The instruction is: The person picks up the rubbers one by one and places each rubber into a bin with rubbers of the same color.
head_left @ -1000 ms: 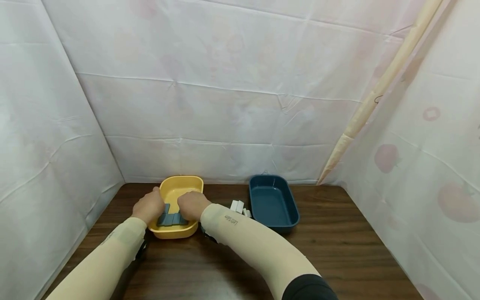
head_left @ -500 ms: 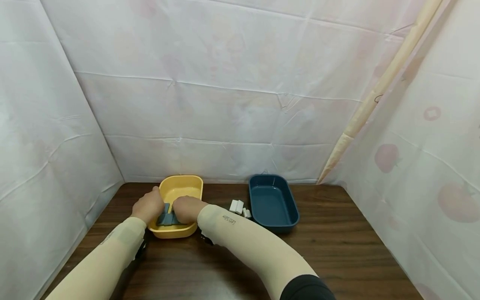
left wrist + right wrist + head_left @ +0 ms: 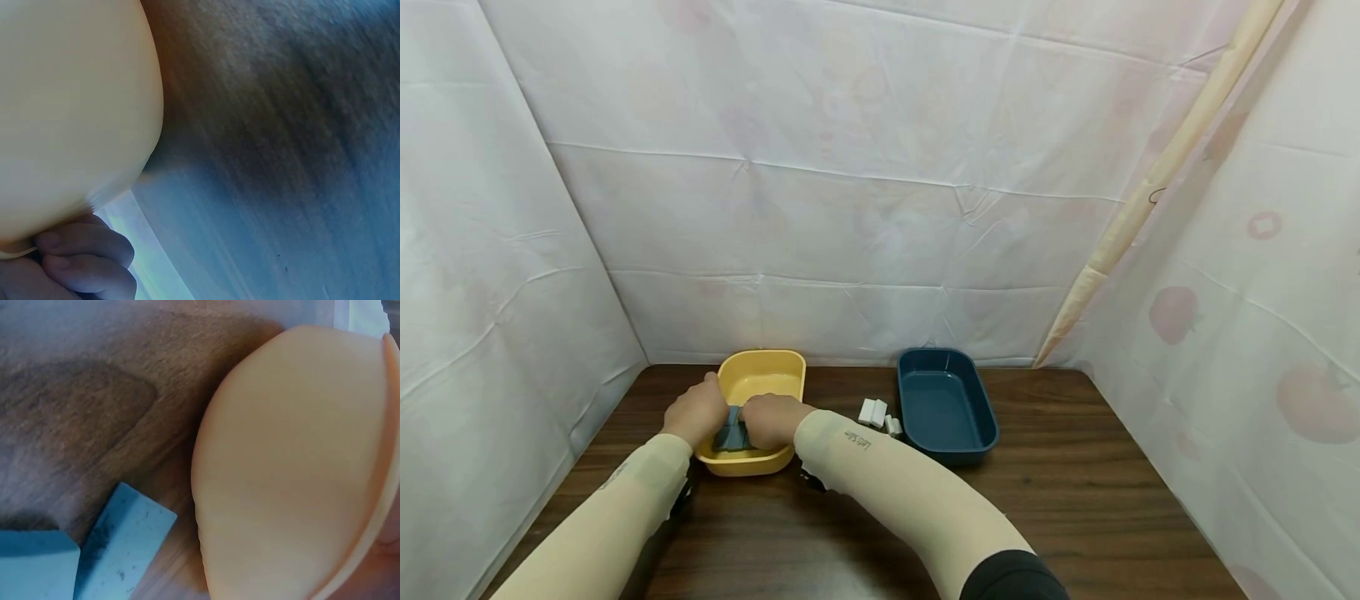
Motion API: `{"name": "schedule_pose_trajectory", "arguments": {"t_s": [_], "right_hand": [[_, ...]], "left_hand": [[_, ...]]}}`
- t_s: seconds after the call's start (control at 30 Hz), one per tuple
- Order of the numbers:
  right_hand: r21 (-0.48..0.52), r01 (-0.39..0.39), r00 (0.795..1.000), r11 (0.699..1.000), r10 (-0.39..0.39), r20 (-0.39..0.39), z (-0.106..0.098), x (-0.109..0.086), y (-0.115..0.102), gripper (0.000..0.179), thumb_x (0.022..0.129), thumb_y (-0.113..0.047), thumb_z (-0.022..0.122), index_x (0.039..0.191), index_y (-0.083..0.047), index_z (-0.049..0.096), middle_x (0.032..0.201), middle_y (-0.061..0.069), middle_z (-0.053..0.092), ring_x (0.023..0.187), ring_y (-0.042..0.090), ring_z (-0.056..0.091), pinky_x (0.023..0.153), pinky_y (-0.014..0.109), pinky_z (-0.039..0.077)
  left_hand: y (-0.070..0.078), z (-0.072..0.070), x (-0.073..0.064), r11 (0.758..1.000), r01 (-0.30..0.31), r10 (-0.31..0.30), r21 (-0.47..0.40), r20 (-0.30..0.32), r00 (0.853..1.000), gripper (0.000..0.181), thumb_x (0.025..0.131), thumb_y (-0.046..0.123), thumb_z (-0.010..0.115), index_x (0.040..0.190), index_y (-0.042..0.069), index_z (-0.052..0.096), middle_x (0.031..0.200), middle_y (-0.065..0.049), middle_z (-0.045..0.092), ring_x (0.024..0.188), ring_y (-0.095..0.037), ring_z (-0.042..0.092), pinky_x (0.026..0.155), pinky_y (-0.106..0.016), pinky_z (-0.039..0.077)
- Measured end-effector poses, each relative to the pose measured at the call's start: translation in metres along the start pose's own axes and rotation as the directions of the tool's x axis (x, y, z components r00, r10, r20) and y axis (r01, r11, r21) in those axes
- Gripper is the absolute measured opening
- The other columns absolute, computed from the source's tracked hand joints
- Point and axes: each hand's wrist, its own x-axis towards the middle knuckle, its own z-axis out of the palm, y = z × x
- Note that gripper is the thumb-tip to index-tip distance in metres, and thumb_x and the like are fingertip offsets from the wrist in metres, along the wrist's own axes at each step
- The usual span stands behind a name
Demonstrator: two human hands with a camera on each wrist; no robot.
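A yellow tray (image 3: 758, 364) stands at the back left of the table, with several grey-blue blocks (image 3: 731, 433) lying in its near half. My left hand (image 3: 696, 412) grips the tray's left rim; its curled fingers (image 3: 94, 256) show at the tray's edge in the left wrist view. Inside the tray, my right hand (image 3: 772, 419) reaches down over the right side of the blocks. Its fingertips are hidden below the hand, so I cannot tell whether they hold a block. In the right wrist view the tray's outer wall (image 3: 287, 462) hides most of that hand.
Right of the yellow tray, a few white blocks (image 3: 872, 412) lie on the wooden table (image 3: 1075, 500). Close beside them stands a dark blue tray (image 3: 943, 404). White sheets (image 3: 850, 225) enclose the back and sides, and a wrapped pole (image 3: 1150, 196) leans at the back right.
My right hand has shifted left and slightly nearer inside the yellow tray, covering more of the grey-blue blocks. The white blocks show more fully beside the sleeve. My left hand has stayed on the rim.
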Motion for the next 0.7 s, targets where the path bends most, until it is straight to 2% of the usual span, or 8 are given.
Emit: {"name": "schedule_pose_trajectory", "arguments": {"t_s": [0.07, 0.13, 0.27, 0.5, 0.57, 0.6, 0.67, 0.7], "right_hand": [[0.014, 0.006, 1.000, 1.000, -0.006, 0.004, -0.003, -0.003, 0.002, 0.025, 0.117, -0.016, 0.056, 0.106, -0.026, 0.075, 0.103, -0.006, 0.074, 0.082, 0.011, 0.060, 0.072, 0.027, 0.047], [0.035, 0.012, 1.000, 0.999, -0.012, -0.003, -0.008, -0.007, 0.006, 0.026, 0.117, -0.016, 0.057, 0.120, -0.026, 0.081, 0.118, -0.009, 0.079, 0.091, 0.005, 0.066, 0.077, 0.023, 0.050], [0.082, 0.034, 0.998, 0.996, -0.030, -0.051, -0.021, -0.017, 0.017, 0.033, 0.115, -0.019, 0.063, 0.144, -0.025, 0.079, 0.146, -0.013, 0.076, 0.115, 0.001, 0.072, 0.092, 0.021, 0.057], [0.103, 0.063, 0.986, 0.993, -0.045, -0.160, -0.039, -0.038, 0.040, 0.036, 0.113, -0.017, 0.064, 0.146, -0.018, 0.078, 0.149, -0.005, 0.076, 0.132, 0.012, 0.074, 0.107, 0.030, 0.061], [0.097, 0.054, 0.982, 0.994, -0.035, -0.187, -0.042, -0.046, 0.046, 0.032, 0.114, -0.018, 0.064, 0.141, -0.018, 0.080, 0.141, -0.004, 0.079, 0.122, 0.011, 0.076, 0.102, 0.029, 0.061], [0.097, 0.047, 0.980, 0.994, -0.027, -0.197, -0.043, -0.049, 0.049, 0.024, 0.113, -0.018, 0.064, 0.128, -0.018, 0.084, 0.124, -0.006, 0.081, 0.105, 0.008, 0.076, 0.091, 0.024, 0.060], [0.083, 0.029, 0.976, 0.996, -0.010, -0.219, -0.044, -0.055, 0.056, 0.017, 0.113, -0.019, 0.065, 0.107, -0.020, 0.081, 0.100, -0.007, 0.077, 0.085, 0.008, 0.068, 0.077, 0.023, 0.054], [0.078, 0.018, 0.975, 0.997, 0.000, -0.224, -0.043, -0.057, 0.059, 0.020, 0.112, -0.019, 0.066, 0.096, -0.021, 0.077, 0.087, -0.007, 0.070, 0.074, 0.008, 0.060, 0.069, 0.023, 0.049]], "left_hand": [[0.000, 0.001, 0.000, 1.000, 0.000, 0.000, -0.002, 0.001, 1.000, 0.057, 0.112, 0.011, 0.044, 0.160, -0.016, 0.031, 0.107, -0.027, 0.070, 0.084, -0.037, 0.067, 0.070, -0.047, 0.055], [0.002, 0.001, 0.000, 1.000, 0.001, -0.001, -0.006, 0.001, 1.000, 0.058, 0.112, 0.011, 0.044, 0.161, -0.016, 0.030, 0.103, -0.025, 0.069, 0.082, -0.036, 0.067, 0.069, -0.047, 0.055], [0.003, 0.000, 0.001, 1.000, 0.010, -0.010, 0.000, -0.001, 1.000, 0.060, 0.112, 0.011, 0.045, 0.163, -0.017, 0.028, 0.101, -0.024, 0.069, 0.081, -0.035, 0.066, 0.068, -0.046, 0.055], [0.001, -0.001, 0.001, 1.000, 0.019, -0.019, 0.024, -0.002, 1.000, 0.062, 0.113, 0.011, 0.046, 0.163, -0.018, 0.026, 0.111, -0.030, 0.071, 0.086, -0.037, 0.068, 0.073, -0.051, 0.057], [-0.001, -0.001, 0.004, 0.999, 0.024, -0.024, 0.022, 0.002, 1.000, 0.061, 0.113, 0.011, 0.047, 0.163, -0.018, 0.026, 0.114, -0.031, 0.071, 0.088, -0.038, 0.069, 0.074, -0.053, 0.058], [-0.009, 0.003, 0.015, 1.000, 0.019, -0.020, 0.019, 0.008, 1.000, 0.061, 0.113, 0.012, 0.049, 0.162, -0.017, 0.028, 0.111, -0.030, 0.071, 0.087, -0.038, 0.070, 0.072, -0.052, 0.058], [-0.011, 0.002, 0.016, 1.000, 0.018, -0.018, 0.019, 0.007, 1.000, 0.060, 0.113, 0.012, 0.049, 0.161, -0.017, 0.029, 0.112, -0.031, 0.072, 0.087, -0.038, 0.070, 0.072, -0.053, 0.058], [-0.011, 0.002, 0.016, 1.000, 0.020, -0.020, 0.020, 0.006, 1.000, 0.059, 0.113, 0.012, 0.049, 0.160, -0.017, 0.030, 0.113, -0.031, 0.071, 0.087, -0.038, 0.070, 0.072, -0.053, 0.058]]}}
